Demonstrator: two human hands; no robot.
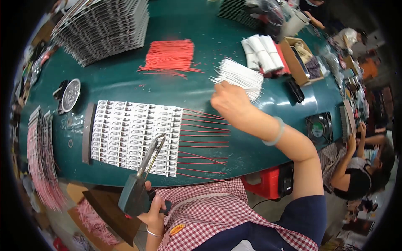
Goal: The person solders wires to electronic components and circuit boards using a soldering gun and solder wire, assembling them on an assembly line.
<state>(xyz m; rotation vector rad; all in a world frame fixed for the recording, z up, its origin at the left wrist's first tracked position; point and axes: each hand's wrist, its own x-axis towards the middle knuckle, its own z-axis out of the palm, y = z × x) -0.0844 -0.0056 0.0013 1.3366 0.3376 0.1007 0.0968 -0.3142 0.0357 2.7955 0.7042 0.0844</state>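
Note:
My left hand (pixel 154 209) grips a soldering gun (pixel 136 190), whose long metal tip and thin feed tube point over a panel of small white circuit boards (pixel 138 136). Thin red wires (pixel 205 130) stick out in a row from the panel's right edge. Whether the tip touches a board I cannot tell. My right hand (pixel 230 102) is closed at the near left edge of a pile of white wires (pixel 238 75). Its fingertips pinch at the wire ends there and partly hide them.
A heap of red wires (pixel 169 55) lies beyond the panel. Stacked panels (pixel 102 27) rise at the far left, and wired panels (pixel 39 154) stand nearer. White wire bundles (pixel 263 52), a cardboard box (pixel 299 62) and a small fan (pixel 319 127) are at right. Co-workers sit farther right.

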